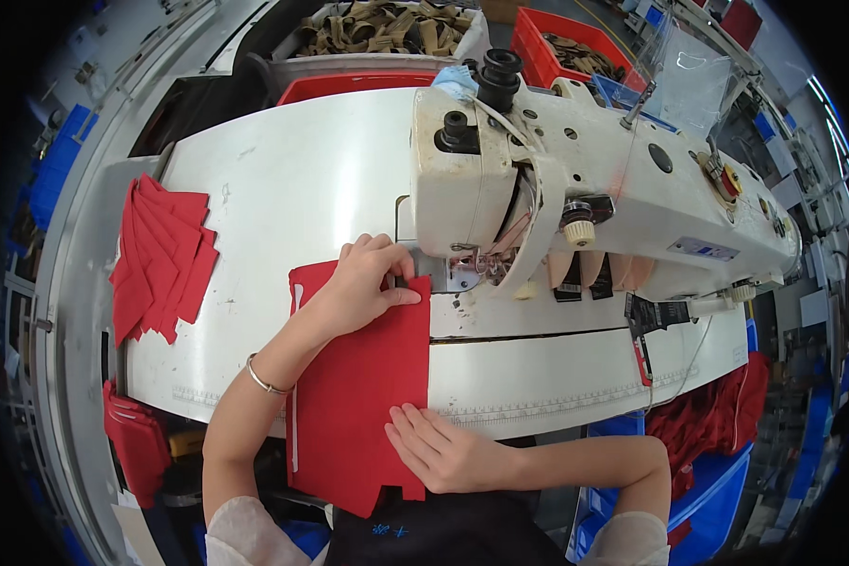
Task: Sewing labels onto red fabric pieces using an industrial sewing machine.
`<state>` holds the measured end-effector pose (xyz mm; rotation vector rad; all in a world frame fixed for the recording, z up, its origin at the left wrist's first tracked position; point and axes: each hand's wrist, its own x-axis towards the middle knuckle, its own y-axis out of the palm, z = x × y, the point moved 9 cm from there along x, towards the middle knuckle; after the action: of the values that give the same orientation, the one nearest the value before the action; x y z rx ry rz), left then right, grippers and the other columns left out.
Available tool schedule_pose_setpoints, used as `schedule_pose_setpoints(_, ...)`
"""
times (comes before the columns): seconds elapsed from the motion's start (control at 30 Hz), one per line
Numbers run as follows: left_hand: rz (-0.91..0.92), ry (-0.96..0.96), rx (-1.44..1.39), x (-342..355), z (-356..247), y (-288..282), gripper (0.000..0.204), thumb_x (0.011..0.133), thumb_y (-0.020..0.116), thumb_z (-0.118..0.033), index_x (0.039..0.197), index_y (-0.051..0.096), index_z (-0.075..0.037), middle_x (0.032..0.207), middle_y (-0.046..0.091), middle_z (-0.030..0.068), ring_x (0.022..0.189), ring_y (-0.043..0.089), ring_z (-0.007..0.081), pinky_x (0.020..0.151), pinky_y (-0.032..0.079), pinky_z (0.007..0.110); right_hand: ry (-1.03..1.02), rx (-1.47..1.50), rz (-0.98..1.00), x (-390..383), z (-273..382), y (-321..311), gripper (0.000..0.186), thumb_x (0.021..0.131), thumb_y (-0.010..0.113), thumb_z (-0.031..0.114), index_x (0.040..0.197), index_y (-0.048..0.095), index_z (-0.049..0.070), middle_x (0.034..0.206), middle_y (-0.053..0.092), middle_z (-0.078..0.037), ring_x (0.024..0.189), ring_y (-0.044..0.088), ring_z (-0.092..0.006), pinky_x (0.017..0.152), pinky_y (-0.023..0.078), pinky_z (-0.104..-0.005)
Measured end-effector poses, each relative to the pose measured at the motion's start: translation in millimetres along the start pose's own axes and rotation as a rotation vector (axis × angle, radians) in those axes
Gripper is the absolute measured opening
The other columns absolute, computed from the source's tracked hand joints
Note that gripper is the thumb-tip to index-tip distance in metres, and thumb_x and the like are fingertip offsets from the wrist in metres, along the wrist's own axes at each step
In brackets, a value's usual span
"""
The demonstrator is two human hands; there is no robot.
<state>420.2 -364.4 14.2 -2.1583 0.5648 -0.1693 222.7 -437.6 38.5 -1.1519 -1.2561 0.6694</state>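
A large red fabric piece lies along the front of the white table, hanging over its near edge. White strips run down its left side, and notches show at its lower end. My left hand is at the fabric's far right corner, thumb and fingers curled together on its edge. That corner lies just left of the presser foot area of a white sewing machine. Nearer to me, my right hand rests on the fabric's right edge with its fingers stretched out flat.
A fanned stack of red fabric pieces lies on the table's left. Behind are a white bin of brown pieces and a red crate. Small scissors lie at the right. A blue bin holds red cloth below the table.
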Motion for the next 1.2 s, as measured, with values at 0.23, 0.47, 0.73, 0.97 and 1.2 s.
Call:
schedule_pose_setpoints(0.23,-0.150,0.329,-0.098,-17.6,-43.3,-3.0,0.018,0.080,0.070,-0.009,0.080,0.053,-0.006,0.088,0.057,0.0068,0.082,0.051,0.0216,0.081,0.038,0.034,0.042,-0.176,-0.033,-1.3,-92.4,2.5,0.036,0.067,0.058,0.011,0.098,0.063,-0.008,0.091,0.060,-0.009,0.077,0.054,-0.0164,0.066,0.046,-0.0271)
schedule_pose_setpoints(0.47,-0.030,0.057,-0.614,-7.2,-23.7,14.3,0.023,0.079,0.072,-0.001,0.095,0.055,-0.002,0.078,0.063,0.0037,0.076,0.058,0.0094,0.071,0.047,0.025,-0.032,-0.149,-0.112,-12.1,-95.2,-5.8,0.035,0.063,0.058,0.010,0.092,0.065,-0.009,0.081,0.058,-0.009,0.072,0.055,-0.0171,0.063,0.045,-0.0261)
schedule_pose_setpoints(0.73,-0.064,-0.190,-0.847,-7.4,-10.9,19.3,0.029,0.079,0.072,-0.002,0.103,0.057,0.002,0.085,0.067,0.0047,0.083,0.061,0.0091,0.078,0.047,0.024,-0.011,-0.248,-0.145,-13.0,-97.7,-10.8,0.040,0.063,0.058,0.013,0.097,0.067,-0.007,0.077,0.056,-0.005,0.070,0.053,-0.0140,0.065,0.045,-0.0251)
schedule_pose_setpoints(0.97,-0.045,-0.229,-0.880,-7.3,-5.1,24.0,0.027,0.080,0.072,-0.002,0.102,0.056,0.002,0.086,0.067,0.0051,0.084,0.060,0.0094,0.078,0.047,0.024,-0.018,-0.295,-0.157,-13.2,-97.3,-10.1,0.041,0.062,0.057,0.016,0.096,0.068,-0.004,0.076,0.055,-0.005,0.069,0.052,-0.0137,0.069,0.047,-0.0260)
schedule_pose_setpoints(1.2,-0.040,-0.237,-0.841,-6.9,-9.2,20.5,0.027,0.080,0.072,-0.001,0.102,0.056,0.002,0.086,0.067,0.0051,0.085,0.060,0.0090,0.079,0.047,0.024,-0.013,-0.288,-0.145,-13.1,-97.5,-10.8,0.041,0.063,0.057,0.017,0.096,0.068,-0.005,0.074,0.055,-0.004,0.069,0.052,-0.0137,0.069,0.047,-0.0262)
